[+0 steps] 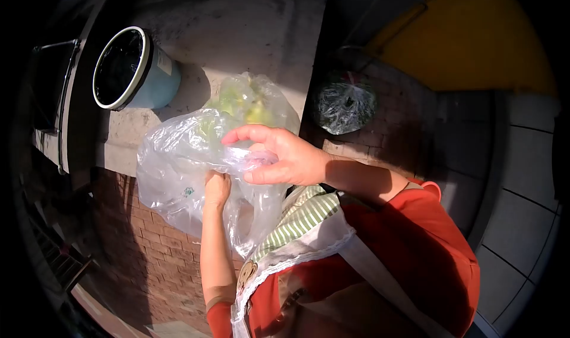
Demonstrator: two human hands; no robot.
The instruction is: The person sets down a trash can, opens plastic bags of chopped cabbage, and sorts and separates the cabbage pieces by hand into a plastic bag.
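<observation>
Half cupping the right hand over the clear plastic bag, thumb and fingers spreading, and holding the left hand just apart, on the bag's near side, its grip too hidden to tell. Resting the yellow-green contents on the worktop, beyond both hands, nearer the right.

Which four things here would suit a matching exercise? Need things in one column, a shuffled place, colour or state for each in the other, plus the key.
Things
1. Bucket
2. Clear plastic bag
3. Round plastic-wrapped bundle
4. Striped cloth

Place, colour or state
A. Green and white
B. On brick paving
C. Pale blue, with a dark lining
D. At both the left hand and the right hand

Right pairs: 1-C, 2-D, 3-B, 4-A
</observation>
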